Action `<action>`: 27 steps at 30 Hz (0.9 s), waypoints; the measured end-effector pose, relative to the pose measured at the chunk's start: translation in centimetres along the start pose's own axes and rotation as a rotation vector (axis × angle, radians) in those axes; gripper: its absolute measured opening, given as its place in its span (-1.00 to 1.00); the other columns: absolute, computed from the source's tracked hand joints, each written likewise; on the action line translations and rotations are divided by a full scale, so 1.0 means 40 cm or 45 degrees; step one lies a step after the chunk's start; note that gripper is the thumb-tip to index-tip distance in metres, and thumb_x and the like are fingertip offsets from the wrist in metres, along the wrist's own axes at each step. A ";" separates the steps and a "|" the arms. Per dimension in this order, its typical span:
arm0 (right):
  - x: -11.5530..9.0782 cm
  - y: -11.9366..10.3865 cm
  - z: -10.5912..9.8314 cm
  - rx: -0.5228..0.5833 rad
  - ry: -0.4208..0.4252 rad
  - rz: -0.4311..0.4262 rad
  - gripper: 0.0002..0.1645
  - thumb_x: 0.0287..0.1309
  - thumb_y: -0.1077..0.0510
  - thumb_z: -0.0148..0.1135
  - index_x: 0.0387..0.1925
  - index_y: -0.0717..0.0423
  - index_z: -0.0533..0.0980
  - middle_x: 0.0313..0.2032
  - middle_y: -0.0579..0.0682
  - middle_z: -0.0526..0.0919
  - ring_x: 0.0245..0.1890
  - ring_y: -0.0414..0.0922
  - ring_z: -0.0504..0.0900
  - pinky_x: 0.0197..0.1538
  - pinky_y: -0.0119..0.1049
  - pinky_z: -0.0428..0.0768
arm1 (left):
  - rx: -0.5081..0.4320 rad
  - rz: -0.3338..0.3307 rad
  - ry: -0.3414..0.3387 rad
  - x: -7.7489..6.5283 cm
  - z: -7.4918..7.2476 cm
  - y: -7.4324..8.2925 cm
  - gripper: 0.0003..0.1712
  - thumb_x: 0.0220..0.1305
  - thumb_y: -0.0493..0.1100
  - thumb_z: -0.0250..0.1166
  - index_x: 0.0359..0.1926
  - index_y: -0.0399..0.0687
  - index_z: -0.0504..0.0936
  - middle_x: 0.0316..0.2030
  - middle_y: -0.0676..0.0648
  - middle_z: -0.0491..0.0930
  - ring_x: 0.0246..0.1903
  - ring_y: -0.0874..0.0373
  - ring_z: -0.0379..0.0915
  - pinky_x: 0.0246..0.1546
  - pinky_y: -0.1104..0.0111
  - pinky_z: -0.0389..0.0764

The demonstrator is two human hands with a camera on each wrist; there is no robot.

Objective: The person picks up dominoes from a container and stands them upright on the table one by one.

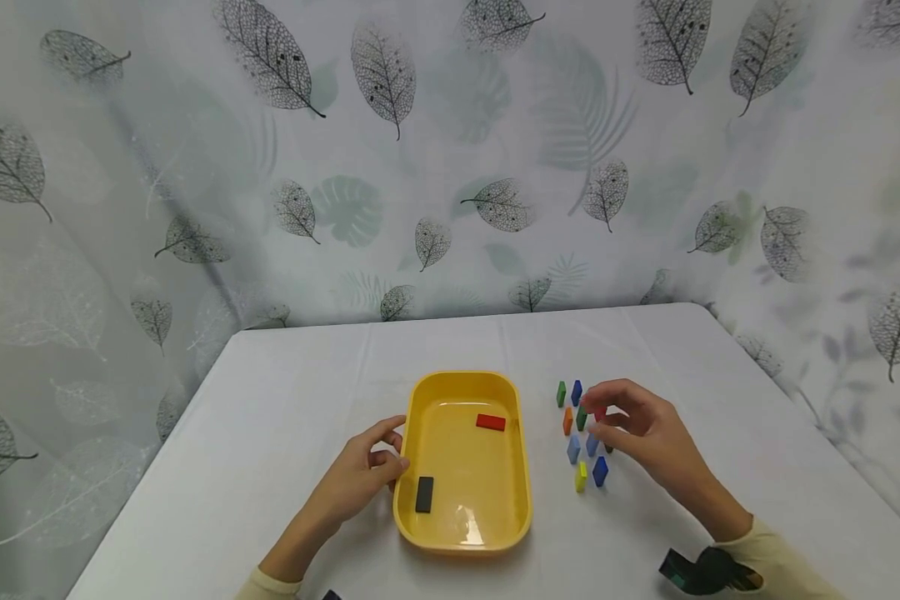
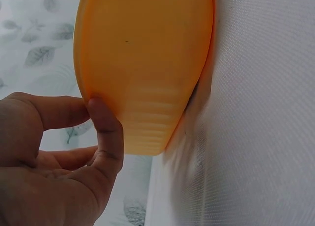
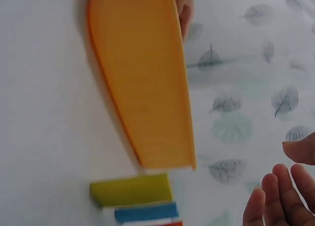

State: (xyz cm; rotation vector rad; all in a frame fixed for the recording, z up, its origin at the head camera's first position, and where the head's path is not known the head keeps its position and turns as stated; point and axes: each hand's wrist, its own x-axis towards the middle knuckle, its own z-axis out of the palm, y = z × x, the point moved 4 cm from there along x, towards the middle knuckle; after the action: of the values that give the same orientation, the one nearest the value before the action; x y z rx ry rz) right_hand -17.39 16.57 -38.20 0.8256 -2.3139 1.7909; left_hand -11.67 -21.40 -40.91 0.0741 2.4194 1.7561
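Note:
A yellow tray (image 1: 465,546) lies on the white table, with a red block (image 1: 491,422) and a black block (image 1: 423,494) inside. My left hand (image 1: 360,471) pinches its left rim between thumb and finger; the tray's outer wall (image 2: 142,63) fills the left wrist view. To the right stand several small upright blocks, among them a yellow block (image 1: 581,477), a blue block (image 1: 600,472) and an orange block (image 1: 567,421). Over them is my right hand (image 1: 645,425), thumb and fingers apart around a red block (image 1: 600,413). In the right wrist view, nothing shows between its fingers (image 3: 283,199).
The white table (image 1: 307,358) runs back to a leaf-patterned curtain (image 1: 450,167), which also hangs on both sides. A green block (image 1: 561,393) and another blue block (image 1: 577,392) stand at the far end of the group. A dark strap sits at the right sleeve (image 1: 772,558).

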 end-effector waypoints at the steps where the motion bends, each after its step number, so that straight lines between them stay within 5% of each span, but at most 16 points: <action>1: 0.005 -0.012 0.017 0.033 -0.029 0.005 -0.61 0.26 0.40 0.39 0.09 0.20 0.57 0.01 0.27 0.62 -0.05 0.00 0.64 0.01 -0.31 0.66 | 0.000 0.001 -0.001 -0.001 0.000 0.000 -0.31 0.36 -0.32 0.32 0.48 -0.23 0.36 -0.01 -0.17 0.43 -0.36 0.04 0.51 -0.33 0.25 0.63; 16: 0.067 -0.074 0.326 0.342 -0.626 0.021 -0.66 0.28 0.28 0.40 0.07 0.15 0.61 -0.01 0.10 0.66 0.01 0.13 0.66 0.04 -0.08 0.68 | -0.010 0.000 -0.011 0.002 0.004 0.001 -0.30 0.36 -0.34 0.31 0.48 -0.25 0.35 -0.01 -0.18 0.43 -0.36 0.04 0.50 -0.33 0.33 0.62; 27: 0.100 -0.070 0.435 0.277 -0.772 0.076 -0.68 0.27 0.33 0.37 0.04 0.14 0.62 -0.03 0.19 0.69 0.01 -0.03 0.67 0.04 -0.17 0.67 | 0.012 -0.001 -0.013 0.000 0.001 -0.001 -0.31 0.37 -0.32 0.31 0.48 -0.24 0.35 -0.02 -0.18 0.44 -0.37 0.05 0.51 -0.33 0.32 0.59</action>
State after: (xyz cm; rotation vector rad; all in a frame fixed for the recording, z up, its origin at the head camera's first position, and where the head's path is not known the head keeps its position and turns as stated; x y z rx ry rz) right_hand -15.24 -1.35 -39.46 1.5332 -2.5117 2.0650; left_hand -11.66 -21.37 -40.98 0.0834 2.4199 1.7401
